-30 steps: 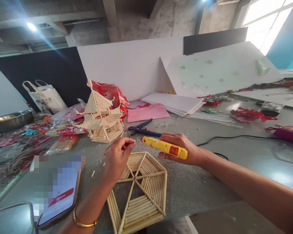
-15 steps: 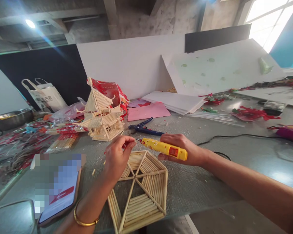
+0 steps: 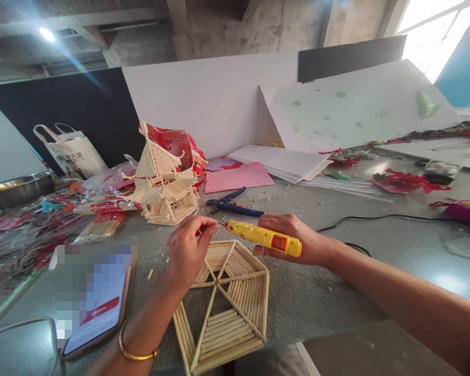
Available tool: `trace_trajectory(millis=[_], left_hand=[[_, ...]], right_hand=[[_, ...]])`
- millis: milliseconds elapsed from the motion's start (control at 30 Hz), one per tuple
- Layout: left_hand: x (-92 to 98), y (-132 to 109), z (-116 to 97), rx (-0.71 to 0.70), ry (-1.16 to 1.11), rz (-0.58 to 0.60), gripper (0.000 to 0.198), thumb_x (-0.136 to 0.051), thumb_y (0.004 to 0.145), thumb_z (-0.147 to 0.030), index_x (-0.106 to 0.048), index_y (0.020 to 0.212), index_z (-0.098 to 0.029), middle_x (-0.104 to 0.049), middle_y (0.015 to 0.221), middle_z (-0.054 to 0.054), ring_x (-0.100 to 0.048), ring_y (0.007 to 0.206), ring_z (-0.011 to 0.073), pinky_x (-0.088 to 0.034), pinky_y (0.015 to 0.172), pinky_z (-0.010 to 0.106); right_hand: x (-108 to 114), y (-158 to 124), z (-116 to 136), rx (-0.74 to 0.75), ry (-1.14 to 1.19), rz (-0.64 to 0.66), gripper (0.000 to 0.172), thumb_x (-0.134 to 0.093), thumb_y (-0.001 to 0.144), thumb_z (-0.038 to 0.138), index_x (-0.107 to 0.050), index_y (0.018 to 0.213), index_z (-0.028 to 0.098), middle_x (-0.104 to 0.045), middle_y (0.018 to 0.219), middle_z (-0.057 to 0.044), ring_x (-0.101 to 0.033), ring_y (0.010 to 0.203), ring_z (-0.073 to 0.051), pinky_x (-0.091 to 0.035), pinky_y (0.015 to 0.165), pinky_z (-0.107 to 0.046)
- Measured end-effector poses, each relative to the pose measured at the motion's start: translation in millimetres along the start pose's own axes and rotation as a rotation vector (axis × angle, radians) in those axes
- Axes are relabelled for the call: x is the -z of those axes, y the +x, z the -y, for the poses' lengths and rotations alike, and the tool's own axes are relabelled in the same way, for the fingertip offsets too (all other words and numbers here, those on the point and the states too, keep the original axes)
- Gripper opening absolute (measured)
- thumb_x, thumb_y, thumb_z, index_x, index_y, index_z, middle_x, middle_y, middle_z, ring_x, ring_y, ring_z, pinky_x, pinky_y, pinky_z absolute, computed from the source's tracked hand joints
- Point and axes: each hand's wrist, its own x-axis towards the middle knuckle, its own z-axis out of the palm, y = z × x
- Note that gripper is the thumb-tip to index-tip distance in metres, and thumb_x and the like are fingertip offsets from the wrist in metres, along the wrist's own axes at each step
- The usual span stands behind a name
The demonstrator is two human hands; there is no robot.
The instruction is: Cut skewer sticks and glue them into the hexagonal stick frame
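A yellow hot glue gun (image 3: pixel 262 237) lies in the grip of my right hand (image 3: pixel 288 235), its nozzle pointing left. The nozzle tip meets the pinched fingertips of my left hand (image 3: pixel 190 250); whatever those fingers hold is too small to make out. Below both hands rests a many-sided frame of thin wooden sticks (image 3: pixel 248 297), with spokes meeting at its middle. Some of its wedges are filled with rows of sticks, and one at the lower left is mostly bare. My left forearm covers part of its left side.
Behind my left hand stands a stick pagoda model (image 3: pixel 166 183). Blue-handled cutters (image 3: pixel 235 203) lie beyond the glue gun. A phone (image 3: pixel 97 308) is at the left, near packaged sticks (image 3: pixel 102 224). Pink paper (image 3: pixel 238 178) and white boards (image 3: pixel 278 162) lie further back. A black cord (image 3: pixel 391 217) crosses the right side.
Almost nothing differs. Both hands and the glue gun hold the same place, with only a slight shift of the whole view.
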Motion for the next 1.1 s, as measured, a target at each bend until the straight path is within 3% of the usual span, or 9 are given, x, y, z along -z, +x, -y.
trace_trajectory(millis=[333,467,567,667,800,933,1100], left_hand=[[0.3,0,-1,-0.009,-0.017,-0.018,0.013,-0.057,0.081,-0.030,-0.062,0.081,-0.018,-0.064,0.077,0.002,-0.057,0.070,0.0140,-0.043,0.067,0.025],[-0.4,1,-2,0.075,-0.093,-0.044,0.013,-0.061,0.077,-0.032,-0.064,0.079,-0.019,-0.066,0.077,0.002,-0.056,0.067,0.0136,-0.042,0.067,0.026],[-0.9,4,-2,0.276,-0.336,-0.071,0.015,-0.068,0.070,-0.032,-0.065,0.077,-0.019,-0.064,0.072,0.000,-0.054,0.064,0.0116,-0.042,0.064,0.025],[0.4,9,-1,0.519,-0.796,-0.055,0.017,-0.073,0.063,-0.027,-0.063,0.072,-0.016,-0.060,0.066,-0.002,-0.050,0.059,0.0078,-0.041,0.058,0.021],[2.2,12,2,0.747,-1.244,-0.002,0.019,-0.076,0.059,-0.023,-0.061,0.066,-0.015,-0.058,0.068,-0.002,-0.049,0.057,0.0052,-0.039,0.050,0.017],[0.3,11,1,0.847,-1.423,0.024,0.017,-0.076,0.060,-0.018,-0.062,0.069,-0.014,-0.057,0.068,-0.003,-0.049,0.056,0.0033,-0.040,0.049,0.015],[-1.2,9,-5,0.883,-1.461,0.024,0.014,-0.073,0.064,-0.017,-0.062,0.070,-0.013,-0.057,0.071,-0.002,-0.049,0.057,0.0026,-0.041,0.049,0.015]], right_hand=[[-1,0,0,-0.004,0.000,-0.002,0.028,-0.051,0.085,0.039,-0.049,0.071,0.015,-0.046,0.064,0.000,-0.040,0.058,-0.009,-0.034,0.053,-0.023],[-2,-1,-3,0.002,-0.041,0.006,0.026,-0.050,0.084,0.038,-0.049,0.072,0.015,-0.048,0.066,-0.001,-0.041,0.059,-0.010,-0.034,0.054,-0.023],[-4,-4,-7,-0.015,-0.122,0.003,0.022,-0.051,0.083,0.036,-0.048,0.074,0.015,-0.049,0.068,-0.002,-0.044,0.062,-0.011,-0.034,0.054,-0.024],[-5,-6,-8,-0.020,-0.220,-0.033,0.015,-0.048,0.083,0.030,-0.048,0.078,0.016,-0.051,0.071,-0.003,-0.044,0.060,-0.011,-0.033,0.053,-0.024],[-5,-6,-3,0.081,-0.278,-0.040,0.014,-0.037,0.085,0.024,-0.048,0.079,0.016,-0.051,0.072,-0.004,-0.043,0.060,-0.011,-0.032,0.052,-0.024],[-7,-5,0,0.147,-0.301,-0.019,0.017,-0.034,0.087,0.023,-0.048,0.079,0.016,-0.051,0.072,-0.005,-0.043,0.061,-0.012,-0.033,0.053,-0.025],[-10,-3,2,0.143,-0.320,-0.006,0.020,-0.032,0.088,0.023,-0.047,0.077,0.016,-0.051,0.070,-0.005,-0.042,0.059,-0.012,-0.033,0.052,-0.025]])
